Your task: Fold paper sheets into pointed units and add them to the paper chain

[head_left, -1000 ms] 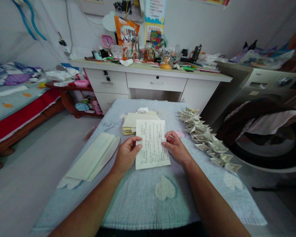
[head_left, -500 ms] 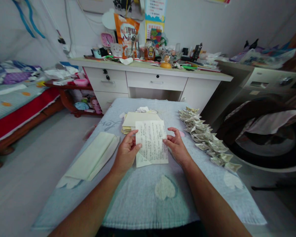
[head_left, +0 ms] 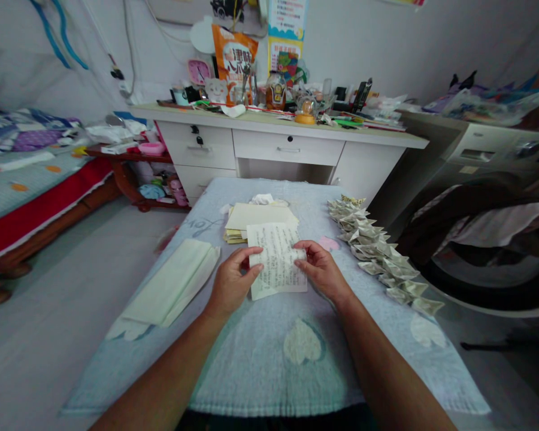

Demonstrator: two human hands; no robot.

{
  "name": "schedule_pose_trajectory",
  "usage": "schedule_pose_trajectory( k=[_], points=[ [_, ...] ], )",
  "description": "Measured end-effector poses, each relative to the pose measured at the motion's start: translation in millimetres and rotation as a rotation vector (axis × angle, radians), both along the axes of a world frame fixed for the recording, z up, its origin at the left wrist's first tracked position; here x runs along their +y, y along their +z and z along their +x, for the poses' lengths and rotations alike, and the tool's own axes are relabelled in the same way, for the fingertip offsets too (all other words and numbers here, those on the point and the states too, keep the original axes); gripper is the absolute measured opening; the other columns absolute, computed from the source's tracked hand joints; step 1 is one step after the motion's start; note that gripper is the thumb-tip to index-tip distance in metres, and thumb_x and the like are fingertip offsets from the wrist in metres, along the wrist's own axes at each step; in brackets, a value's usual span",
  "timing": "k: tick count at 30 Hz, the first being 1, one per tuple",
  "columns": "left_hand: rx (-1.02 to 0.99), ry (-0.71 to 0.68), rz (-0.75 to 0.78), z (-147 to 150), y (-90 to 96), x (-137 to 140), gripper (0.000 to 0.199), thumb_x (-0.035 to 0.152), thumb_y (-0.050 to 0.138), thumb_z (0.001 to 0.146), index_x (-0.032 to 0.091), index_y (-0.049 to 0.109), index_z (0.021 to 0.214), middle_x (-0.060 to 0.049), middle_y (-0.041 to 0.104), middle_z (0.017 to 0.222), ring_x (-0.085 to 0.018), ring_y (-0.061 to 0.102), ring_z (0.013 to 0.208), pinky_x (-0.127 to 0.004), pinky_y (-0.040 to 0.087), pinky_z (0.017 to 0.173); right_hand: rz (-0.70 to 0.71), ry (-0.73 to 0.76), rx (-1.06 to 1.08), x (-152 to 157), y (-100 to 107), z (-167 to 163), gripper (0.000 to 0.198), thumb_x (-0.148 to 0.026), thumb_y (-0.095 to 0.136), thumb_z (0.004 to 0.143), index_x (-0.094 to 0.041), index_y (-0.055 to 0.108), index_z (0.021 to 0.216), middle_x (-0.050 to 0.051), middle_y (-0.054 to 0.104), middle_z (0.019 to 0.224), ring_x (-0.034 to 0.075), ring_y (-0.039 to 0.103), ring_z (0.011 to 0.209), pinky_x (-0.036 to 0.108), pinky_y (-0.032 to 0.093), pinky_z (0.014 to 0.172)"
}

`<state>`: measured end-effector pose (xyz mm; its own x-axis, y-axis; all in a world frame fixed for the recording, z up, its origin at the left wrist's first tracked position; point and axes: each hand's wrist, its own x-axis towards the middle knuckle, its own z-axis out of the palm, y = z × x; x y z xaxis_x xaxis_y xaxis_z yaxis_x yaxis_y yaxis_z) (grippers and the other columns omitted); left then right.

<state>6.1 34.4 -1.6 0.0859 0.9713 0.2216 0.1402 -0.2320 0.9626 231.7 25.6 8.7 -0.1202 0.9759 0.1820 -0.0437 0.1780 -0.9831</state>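
A white handwritten sheet of paper (head_left: 276, 260) lies on the bench (head_left: 260, 365), which is covered by a pale blue towel with heart shapes, near the middle and slightly toward the far end. The left hand (head_left: 231, 281) pinches the sheet's left edge between thumb and fingers, and the right hand (head_left: 322, 269) grips the right edge the same way, where the paper curls up a little under the thumb. Both hands are closed on the sheet.

Just beyond the sheet, partly under its far edge, sits a stack of cream and yellow paper sheets (head_left: 256, 218), with a small crumpled white scrap (head_left: 261, 199) touching its far side. To the left, a long folded pile of pale green paper (head_left: 173, 281) lies slanted on the towel, well apart from the hands. Along the right side runs a row of small folded paper shapes (head_left: 377, 251) made from printed sheets, overlapping one another from the far end toward the near right corner. A small pink heart-shaped patch (head_left: 329, 243) shows between that row and the right hand.

Behind the bench stands a white desk with drawers (head_left: 287, 149), its top crowded with bottles, cups and an orange snack bag (head_left: 233, 60); what the cups hold is too small to tell.
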Motion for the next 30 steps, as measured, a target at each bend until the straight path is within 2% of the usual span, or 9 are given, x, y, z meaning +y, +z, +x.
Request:
schedule_pose_trajectory(
  k=[6,9,14,17,21,23,25,27,30],
  points=[
    [0.076,0.051,0.086,-2,4.0,-1,0.03,0.026,0.068,0.075,0.021,0.069,0.104,-0.002,0.066,0.086,-0.013,0.058,0.068,-0.024,0.048,0.066,0.015,-0.051,-0.063,0,-3,0,0.03,-0.031,0.071,0.076,-0.024,0.062,0.104,0.002,0.062,0.094,0.017,0.056,0.081,0.028,0.045,0.072],
    [0.037,0.027,0.054,-2,3.4,-2,0.032,0.027,0.068,0.075,0.02,0.068,0.106,-0.003,0.067,0.089,-0.014,0.06,0.071,-0.025,0.049,0.067,0.007,-0.041,-0.021,0,1,0,0.028,-0.032,0.071,0.075,-0.024,0.064,0.101,0.002,0.063,0.09,0.017,0.056,0.077,0.028,0.045,0.07],
    [-0.218,-0.09,-0.098,0,5.5,-3,0.033,0.03,0.068,0.076,0.018,0.065,0.106,-0.005,0.07,0.095,-0.019,0.065,0.085,-0.03,0.051,0.075,0.05,-0.037,-0.044,-2,10,3,0.019,-0.032,0.069,0.078,-0.024,0.07,0.095,0.001,0.065,0.089,0.017,0.057,0.082,0.029,0.044,0.076],
    [-0.349,-0.148,-0.252,2,12.4,-5,0.039,0.031,0.072,0.072,0.015,0.064,0.106,-0.005,0.072,0.088,-0.02,0.067,0.08,-0.032,0.052,0.072,0.049,0.006,-0.084,-4,12,10,0.014,-0.029,0.062,0.082,-0.023,0.071,0.091,0.001,0.066,0.089,0.017,0.058,0.085,0.031,0.043,0.081],
    [-0.398,-0.179,-0.392,2,21.6,-7,0.045,0.033,0.076,0.067,0.013,0.066,0.106,-0.006,0.073,0.08,-0.022,0.069,0.073,-0.035,0.052,0.07,0.0,0.145,-0.079,-6,13,17,0.022,-0.025,0.057,0.083,-0.024,0.066,0.103,0.002,0.065,0.093,0.016,0.058,0.082,0.03,0.045,0.075],
    [-0.389,-0.172,-0.41,2,23.1,-7,0.044,0.034,0.077,0.066,0.012,0.067,0.102,-0.007,0.073,0.078,-0.023,0.069,0.073,-0.036,0.052,0.071,0.036,0.164,-0.187,-6,15,20,0.026,-0.025,0.059,0.082,-0.025,0.063,0.108,0.003,0.063,0.096,0.017,0.057,0.082,0.03,0.045,0.074],
    [-0.362,-0.175,-0.422,3,22.3,-6,0.042,0.035,0.076,0.066,0.012,0.068,0.1,-0.007,0.073,0.076,-0.023,0.068,0.072,-0.036,0.052,0.071,0.15,0.118,-0.391,-7,18,22,0.033,-0.023,0.063,0.079,-0.026,0.062,0.112,0.004,0.06,0.097,0.018,0.056,0.086,0.032,0.044,0.078],
    [-0.35,-0.196,-0.434,3,20.5,-6,0.042,0.034,0.075,0.066,0.012,0.069,0.101,-0.007,0.073,0.076,-0.022,0.068,0.071,-0.035,0.051,0.068,0.3,0.009,-0.64,-10,23,21,0.044,-0.021,0.068,0.076,-0.026,0.062,0.118,0.007,0.056,0.101,0.022,0.053,0.095,0.038,0.041,0.086],
    [-0.367,-0.248,-0.442,3,18.2,-6,0.041,0.032,0.074,0.068,0.012,0.068,0.104,-0.008,0.073,0.081,-0.022,0.068,0.075,-0.033,0.051,0.071,0.481,-0.149,-0.932,-18,31,19,0.052,-0.022,0.07,0.074,-0.028,0.06,0.125,0.012,0.047,0.125,0.031,0.042,0.117,0.049,0.031,0.098]
  ],
)
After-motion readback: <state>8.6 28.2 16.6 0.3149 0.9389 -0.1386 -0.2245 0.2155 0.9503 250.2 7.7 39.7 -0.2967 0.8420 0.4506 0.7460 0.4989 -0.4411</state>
